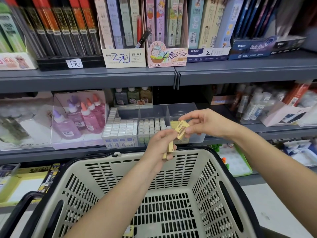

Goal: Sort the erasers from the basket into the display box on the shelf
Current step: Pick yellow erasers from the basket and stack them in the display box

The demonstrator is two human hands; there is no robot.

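Note:
Both hands are raised over the far rim of the beige basket point(202, 170), in front of the clear display box point(181, 109) on the middle shelf. My right hand point(207, 122) pinches a yellow eraser point(181, 129) by its upper end. My left hand point(160, 143) touches that eraser's lower end and grips a few more yellow erasers point(169, 149) in its curled fingers. The box holds white erasers point(121, 127) on the left, round ones point(151, 126) in the middle and yellow ones point(174, 124) on the right. One small yellow eraser point(129, 231) lies on the basket floor.
Glue bottles in a clear case point(80, 115) stand left of the display box. Pencil-lead boxes point(123, 55) fill the upper shelf point(103, 76). Packaged goods point(267, 107) crowd the shelf to the right. The basket's black handle point(25, 203) hangs at the lower left.

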